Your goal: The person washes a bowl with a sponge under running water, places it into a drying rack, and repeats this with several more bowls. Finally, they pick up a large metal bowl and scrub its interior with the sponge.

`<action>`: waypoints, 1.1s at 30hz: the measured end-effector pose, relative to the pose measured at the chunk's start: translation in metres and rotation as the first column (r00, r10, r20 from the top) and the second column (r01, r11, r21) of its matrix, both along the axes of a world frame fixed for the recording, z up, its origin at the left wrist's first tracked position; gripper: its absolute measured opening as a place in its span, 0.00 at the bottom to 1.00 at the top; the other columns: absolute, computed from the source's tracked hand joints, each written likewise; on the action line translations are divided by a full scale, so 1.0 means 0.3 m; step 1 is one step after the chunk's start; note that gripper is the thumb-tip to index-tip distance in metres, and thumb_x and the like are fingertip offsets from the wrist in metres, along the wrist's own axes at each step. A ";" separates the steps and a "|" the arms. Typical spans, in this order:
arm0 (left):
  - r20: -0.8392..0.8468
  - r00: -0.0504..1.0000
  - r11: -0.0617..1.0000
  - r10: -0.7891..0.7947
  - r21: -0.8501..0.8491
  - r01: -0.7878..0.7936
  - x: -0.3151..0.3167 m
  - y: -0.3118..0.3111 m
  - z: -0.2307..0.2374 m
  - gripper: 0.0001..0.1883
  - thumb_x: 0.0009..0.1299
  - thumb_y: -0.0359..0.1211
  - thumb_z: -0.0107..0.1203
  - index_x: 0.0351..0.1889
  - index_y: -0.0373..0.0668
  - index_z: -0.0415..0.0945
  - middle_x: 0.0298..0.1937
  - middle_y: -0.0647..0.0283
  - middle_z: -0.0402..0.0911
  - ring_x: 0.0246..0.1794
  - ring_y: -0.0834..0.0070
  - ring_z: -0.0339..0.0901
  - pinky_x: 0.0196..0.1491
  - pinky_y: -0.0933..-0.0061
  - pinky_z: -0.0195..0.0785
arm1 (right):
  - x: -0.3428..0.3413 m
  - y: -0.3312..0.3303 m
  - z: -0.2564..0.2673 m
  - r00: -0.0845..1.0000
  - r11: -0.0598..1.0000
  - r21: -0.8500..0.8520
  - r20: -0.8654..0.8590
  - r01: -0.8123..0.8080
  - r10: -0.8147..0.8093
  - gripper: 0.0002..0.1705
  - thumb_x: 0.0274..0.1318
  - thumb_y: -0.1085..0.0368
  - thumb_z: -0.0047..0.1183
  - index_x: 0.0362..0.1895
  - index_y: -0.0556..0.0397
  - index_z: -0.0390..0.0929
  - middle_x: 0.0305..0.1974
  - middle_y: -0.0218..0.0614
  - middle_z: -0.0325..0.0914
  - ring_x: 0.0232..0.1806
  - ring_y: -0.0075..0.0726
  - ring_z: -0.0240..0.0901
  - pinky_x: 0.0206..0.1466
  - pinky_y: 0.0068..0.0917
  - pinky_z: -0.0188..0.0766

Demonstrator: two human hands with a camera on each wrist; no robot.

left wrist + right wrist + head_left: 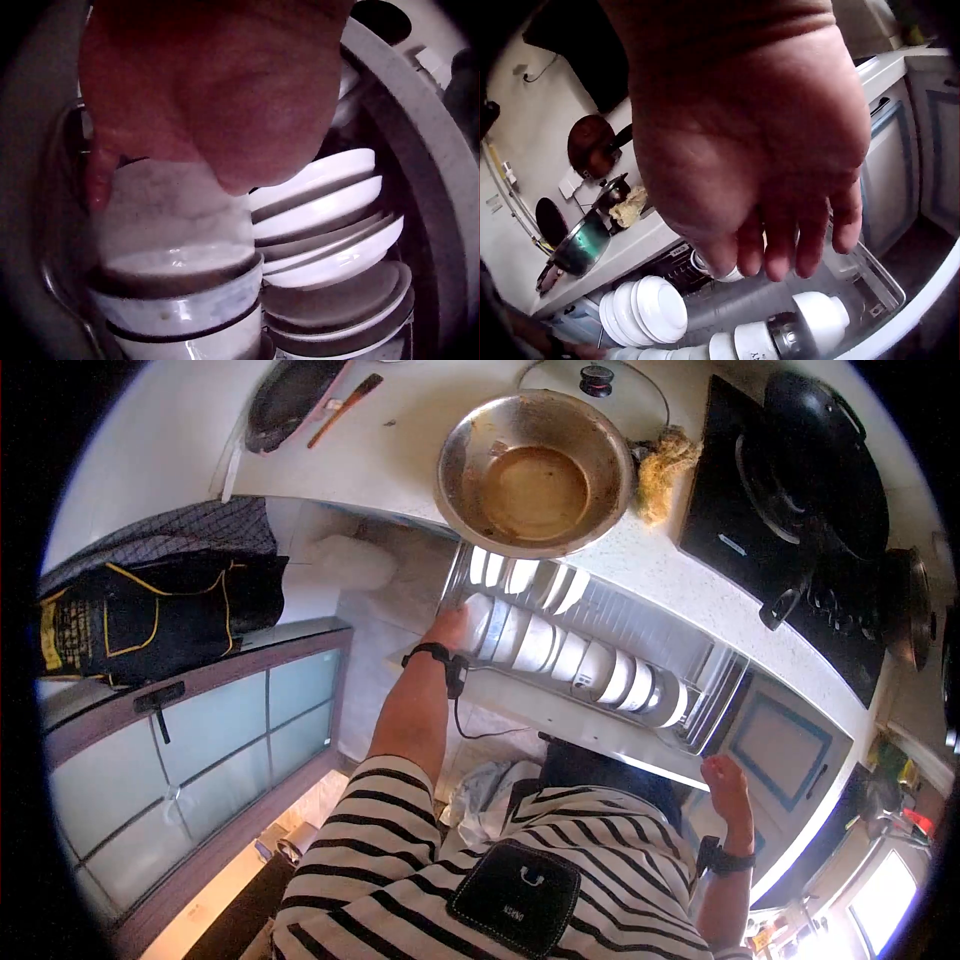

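Observation:
My left hand (450,628) grips the white bowl (176,214) at the left end of a row of bowls in the pulled-out dish drawer (600,710). In the left wrist view a single digit runs down one side of that bowl; most of the fingers are hidden behind the hand. Right behind it stands a bowl with a bluish outside (180,304). My right hand (728,790) hangs beside the drawer's right end, fingers loosely bent, holding nothing.
White plates (656,307) stand on edge behind the bowls. On the counter above are a large metal basin (455,470), a yellow cloth (658,480), a glass lid (597,380) and a black wok (830,470). A glass-paned door (215,710) stands at left.

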State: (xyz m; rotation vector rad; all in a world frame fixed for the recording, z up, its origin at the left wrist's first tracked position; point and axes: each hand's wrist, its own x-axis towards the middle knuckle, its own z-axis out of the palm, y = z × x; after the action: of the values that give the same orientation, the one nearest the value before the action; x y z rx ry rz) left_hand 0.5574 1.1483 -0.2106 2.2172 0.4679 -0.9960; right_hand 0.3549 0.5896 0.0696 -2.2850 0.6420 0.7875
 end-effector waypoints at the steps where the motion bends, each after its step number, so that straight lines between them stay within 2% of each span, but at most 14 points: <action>1: -0.010 1.000 1.000 -0.029 0.000 0.029 0.003 0.001 -0.035 0.37 0.78 0.54 0.23 0.51 0.30 0.77 0.57 0.37 0.74 0.63 0.45 0.68 0.67 0.51 0.59 | -0.006 0.002 0.004 1.000 1.000 -0.005 -0.001 0.001 -0.001 0.14 0.59 0.57 0.58 0.41 0.54 0.80 0.38 0.42 0.83 0.42 0.40 0.80 0.47 0.36 0.74; 6: 0.034 0.993 0.978 -0.110 0.181 0.102 -0.001 -0.001 -0.123 0.38 0.78 0.54 0.22 0.49 0.30 0.77 0.53 0.36 0.77 0.60 0.44 0.71 0.66 0.52 0.61 | -0.064 -0.034 -0.029 0.988 0.991 -0.056 0.094 -0.119 0.124 0.13 0.59 0.59 0.58 0.41 0.54 0.80 0.35 0.41 0.83 0.40 0.37 0.81 0.46 0.33 0.74; 7: -0.009 1.000 0.997 0.021 0.068 -0.021 0.006 0.013 -0.125 0.36 0.79 0.52 0.24 0.48 0.29 0.78 0.52 0.36 0.77 0.59 0.42 0.71 0.65 0.51 0.62 | -0.068 -0.036 -0.035 0.993 0.994 -0.057 0.067 -0.094 0.098 0.12 0.59 0.59 0.58 0.41 0.54 0.80 0.35 0.41 0.83 0.41 0.37 0.80 0.46 0.33 0.74; 10: 0.254 0.967 0.998 0.008 0.057 -0.024 -0.013 0.030 -0.139 0.35 0.79 0.50 0.26 0.46 0.27 0.78 0.51 0.35 0.77 0.58 0.42 0.72 0.62 0.50 0.64 | -0.074 -0.032 -0.054 0.999 0.997 -0.064 0.011 -0.041 0.042 0.11 0.59 0.60 0.58 0.40 0.55 0.80 0.35 0.40 0.83 0.41 0.37 0.80 0.47 0.33 0.74; 13: 0.071 0.992 0.981 0.108 0.153 -0.117 0.010 -0.010 -0.075 0.29 0.78 0.44 0.32 0.44 0.27 0.78 0.50 0.35 0.78 0.55 0.43 0.74 0.60 0.50 0.67 | -0.078 -0.033 -0.068 1.000 0.997 -0.071 0.004 -0.031 0.031 0.11 0.59 0.60 0.59 0.40 0.55 0.80 0.35 0.39 0.83 0.41 0.36 0.80 0.47 0.31 0.74; 16: 0.208 0.899 0.884 -0.385 0.362 0.295 -0.013 0.066 -0.349 0.22 0.74 0.39 0.39 0.43 0.28 0.77 0.50 0.37 0.78 0.54 0.45 0.75 0.58 0.52 0.69 | -0.055 -0.027 -0.077 0.999 0.998 -0.046 0.023 -0.030 0.031 0.11 0.58 0.60 0.59 0.39 0.55 0.80 0.35 0.39 0.83 0.41 0.35 0.80 0.47 0.30 0.74; 18: 0.230 0.943 0.946 -0.242 0.270 0.177 -0.003 0.034 -0.193 0.19 0.71 0.37 0.42 0.43 0.29 0.77 0.50 0.39 0.78 0.55 0.47 0.75 0.58 0.53 0.70 | -0.054 -0.034 -0.088 0.999 0.999 -0.020 0.042 -0.034 0.035 0.11 0.58 0.60 0.60 0.39 0.55 0.80 0.35 0.39 0.83 0.41 0.36 0.80 0.47 0.31 0.74; 21: 0.195 0.928 0.909 -0.317 0.341 0.239 0.007 -0.084 0.161 0.18 0.69 0.36 0.46 0.47 0.30 0.76 0.51 0.42 0.78 0.56 0.50 0.75 0.58 0.54 0.70 | -0.016 -0.002 -0.053 0.995 0.999 0.007 0.088 -0.039 0.038 0.12 0.58 0.59 0.59 0.39 0.55 0.80 0.36 0.40 0.83 0.41 0.37 0.80 0.47 0.32 0.74; 23: 0.155 0.941 0.916 -0.302 0.320 0.242 0.033 -0.114 0.259 0.23 0.69 0.40 0.48 0.56 0.33 0.70 0.55 0.42 0.76 0.59 0.48 0.73 0.61 0.55 0.67 | -0.020 -0.011 -0.064 0.989 0.995 -0.047 0.118 -0.087 0.092 0.13 0.59 0.58 0.59 0.39 0.54 0.80 0.36 0.40 0.83 0.41 0.38 0.81 0.46 0.34 0.74; 25: 0.102 0.987 0.981 -0.127 0.162 0.110 0.067 -0.125 0.314 0.35 0.70 0.48 0.49 0.71 0.38 0.58 0.62 0.41 0.71 0.63 0.43 0.69 0.67 0.56 0.61 | -0.006 -0.003 -0.054 0.993 0.997 -0.049 0.093 -0.065 0.070 0.13 0.59 0.57 0.59 0.40 0.54 0.80 0.36 0.41 0.83 0.40 0.40 0.81 0.46 0.35 0.75; 28: 0.303 0.952 0.977 -0.038 0.213 -0.029 0.095 -0.158 0.516 0.24 0.71 0.46 0.50 0.60 0.40 0.72 0.54 0.49 0.78 0.60 0.60 0.75 0.58 0.58 0.69 | 0.017 0.006 -0.028 0.999 1.000 -0.019 0.036 0.002 -0.001 0.15 0.58 0.55 0.59 0.41 0.53 0.80 0.36 0.41 0.83 0.40 0.42 0.81 0.46 0.36 0.75; 30: 0.306 0.914 0.954 0.265 -0.219 -0.203 0.131 -0.148 0.641 0.24 0.72 0.49 0.50 0.58 0.43 0.72 0.55 0.54 0.78 0.60 0.61 0.75 0.56 0.59 0.68 | -0.004 -0.024 -0.061 0.995 0.997 -0.046 0.075 -0.055 0.058 0.15 0.58 0.55 0.59 0.42 0.52 0.81 0.37 0.42 0.83 0.40 0.42 0.81 0.47 0.35 0.75; 31: 0.256 0.878 0.864 0.405 -0.422 -0.275 0.141 -0.148 0.701 0.24 0.73 0.51 0.50 0.57 0.44 0.72 0.56 0.56 0.77 0.61 0.62 0.75 0.56 0.59 0.67 | 0.002 -0.024 -0.059 0.996 0.998 -0.038 0.081 -0.046 0.049 0.15 0.58 0.55 0.59 0.42 0.52 0.81 0.37 0.42 0.83 0.40 0.42 0.81 0.46 0.35 0.75; 33: 0.043 0.788 0.540 0.614 -0.752 -0.379 0.147 -0.183 0.818 0.22 0.73 0.51 0.50 0.54 0.46 0.72 0.56 0.60 0.76 0.58 0.63 0.75 0.54 0.61 0.67 | 0.015 -0.026 -0.055 0.995 0.999 -0.024 0.098 -0.022 0.025 0.14 0.58 0.56 0.60 0.42 0.52 0.81 0.37 0.42 0.83 0.40 0.40 0.81 0.46 0.35 0.75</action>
State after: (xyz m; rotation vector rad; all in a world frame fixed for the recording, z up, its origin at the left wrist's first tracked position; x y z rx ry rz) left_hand 0.6015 1.0935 0.0348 1.3412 0.4412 -0.3806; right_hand 0.3593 0.5819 0.0532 -2.3399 0.5832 0.6773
